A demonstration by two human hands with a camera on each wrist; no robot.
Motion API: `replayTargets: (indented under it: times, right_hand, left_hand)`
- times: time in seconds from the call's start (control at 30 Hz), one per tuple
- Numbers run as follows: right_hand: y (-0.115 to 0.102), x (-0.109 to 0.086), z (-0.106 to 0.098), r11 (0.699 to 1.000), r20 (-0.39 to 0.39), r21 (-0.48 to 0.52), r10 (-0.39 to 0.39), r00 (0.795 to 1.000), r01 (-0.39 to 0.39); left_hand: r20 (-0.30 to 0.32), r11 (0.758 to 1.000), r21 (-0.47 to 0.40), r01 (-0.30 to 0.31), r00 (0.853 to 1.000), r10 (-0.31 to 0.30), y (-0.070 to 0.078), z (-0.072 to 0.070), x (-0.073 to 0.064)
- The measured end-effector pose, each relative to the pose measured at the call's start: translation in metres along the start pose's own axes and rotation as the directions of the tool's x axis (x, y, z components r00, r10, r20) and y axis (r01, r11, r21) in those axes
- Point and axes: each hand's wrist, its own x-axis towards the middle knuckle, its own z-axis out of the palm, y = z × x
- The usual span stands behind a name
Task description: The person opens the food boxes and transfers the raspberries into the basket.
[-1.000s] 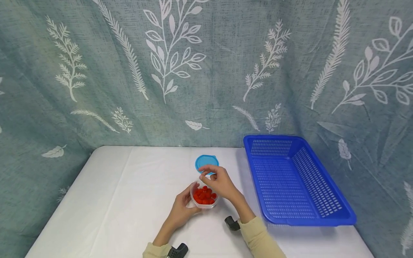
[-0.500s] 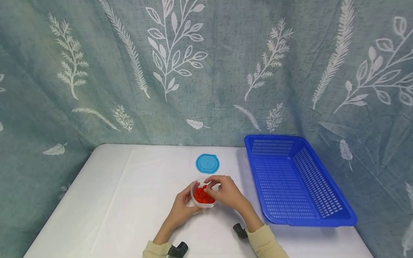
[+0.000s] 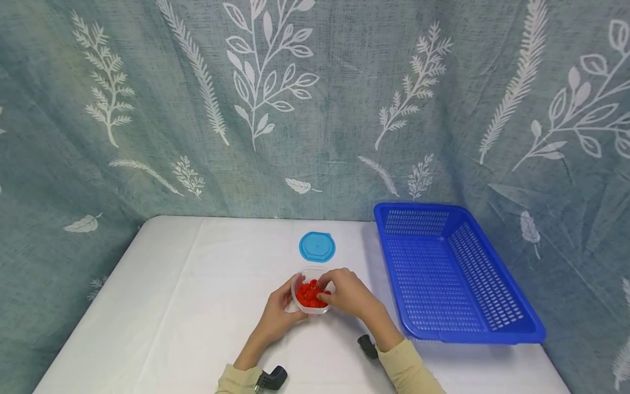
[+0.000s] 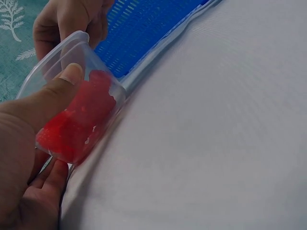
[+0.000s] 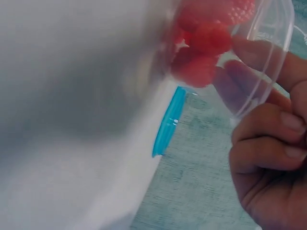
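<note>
A small clear plastic container holds several red raspberries. My left hand grips it from the left. In the left wrist view the thumb presses on the container's side wall, with fingers beneath. My right hand reaches over the right rim, thumb and index finger parted among the raspberries. In the right wrist view its index finger is right at one raspberry, while other fingers curl outside the rim. I cannot tell whether these fingertips pinch a raspberry.
A round blue lid lies on the white-covered table just behind the container. To the right stands a big blue plastic basket with slotted walls. Behind the table hangs a green leaf-patterned curtain.
My right hand has come down from above the lid into the container, its thumb and index finger closing, then parting among the raspberries. The left hand keeps its grip.
</note>
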Motion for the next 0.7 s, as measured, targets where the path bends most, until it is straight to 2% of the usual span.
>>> replayTargets:
  times: [0.2,0.3,0.7]
  right_hand:
    - [-0.010,0.002,-0.001,0.994,0.047,-0.104,0.035,0.998,-0.030]
    - [-0.014,0.002,-0.001,0.987,0.043,-0.156,0.047,0.998,-0.040]
    - [-0.015,0.003,-0.001,0.982,0.027,-0.186,0.050,0.998,-0.044]
  left_hand:
    - [-0.005,1.000,0.001,0.007,1.000,-0.007,-0.002,0.000,0.000]
    - [-0.007,1.000,-0.001,0.003,1.000,-0.003,-0.002,0.001,0.001]
    - [-0.019,1.000,-0.007,0.008,1.000,-0.008,0.000,0.000,0.001]
